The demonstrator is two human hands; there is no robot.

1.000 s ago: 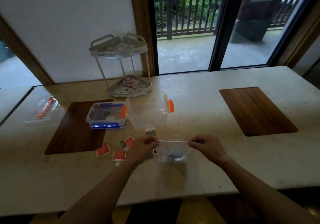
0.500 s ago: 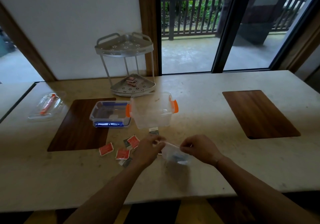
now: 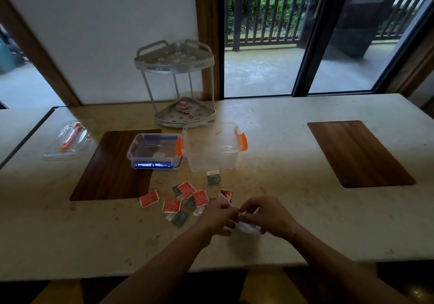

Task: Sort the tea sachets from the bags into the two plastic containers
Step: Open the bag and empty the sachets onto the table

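Tea sachets (image 3: 185,199), red and dark ones, are lying scattered on the table (image 3: 281,209) just in front of the orange-latched container (image 3: 212,148). A crumpled clear bag (image 3: 247,227) is being pinched between the left hand (image 3: 217,216) and the right hand (image 3: 267,215), fingers curled round it, nearer the table's front edge than the container. A blue-latched container (image 3: 153,151) is sitting touching the orange-latched one's left side, with a metal rack (image 3: 180,87) standing behind it.

We see two bare forearms, no sleeves reaching them; our left hand (image 3: 217,216) and right hand (image 3: 267,216) wear no gloves, rings too blurred to tell.
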